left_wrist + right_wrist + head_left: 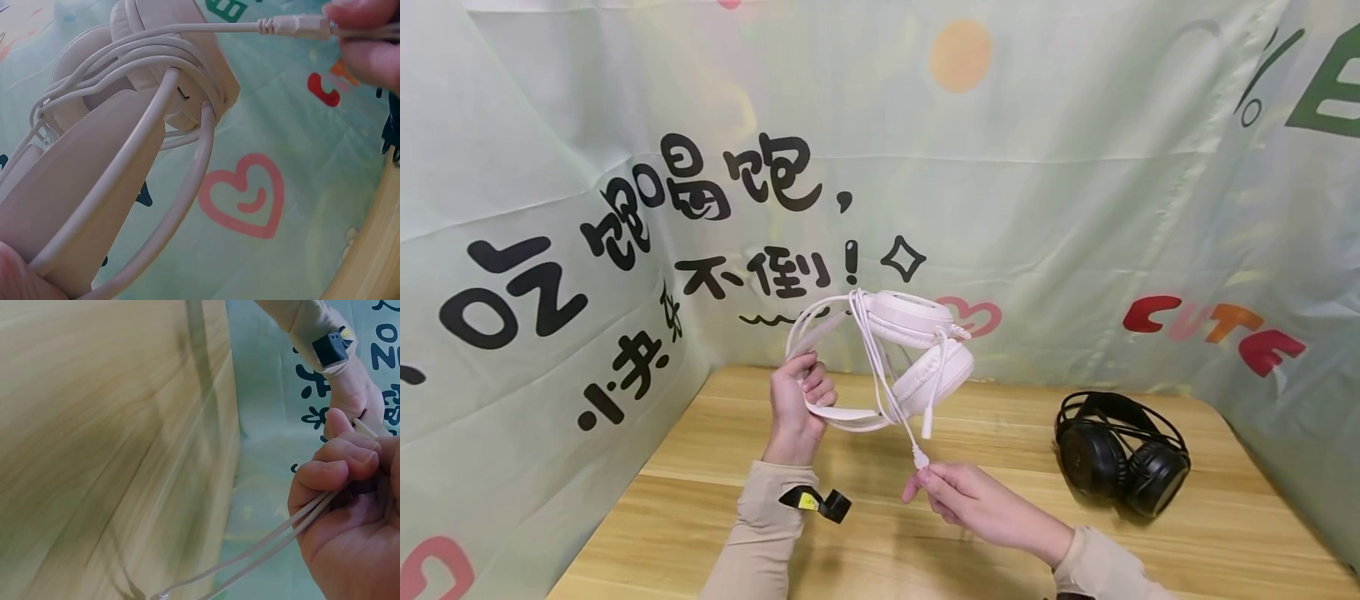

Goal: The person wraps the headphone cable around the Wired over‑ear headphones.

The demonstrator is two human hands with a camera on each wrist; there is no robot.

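Basically white headset [902, 358] hangs above L hand [797, 408] grip, R hand [977, 500] prob pinching cable [917, 454].

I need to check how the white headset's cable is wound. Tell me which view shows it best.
The left wrist view: the cable loops round the white headset close up. The head view shows the headset whole, held by the left hand, its cable small. The right wrist view shows only strands in the right hand.

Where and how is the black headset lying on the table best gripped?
Grip the black headset by its headband arch, coming from above and behind. The arch rises clear of the wooden table at the far side, thin enough for fingers to close round it, while the two bulky earcups lie flat in front.
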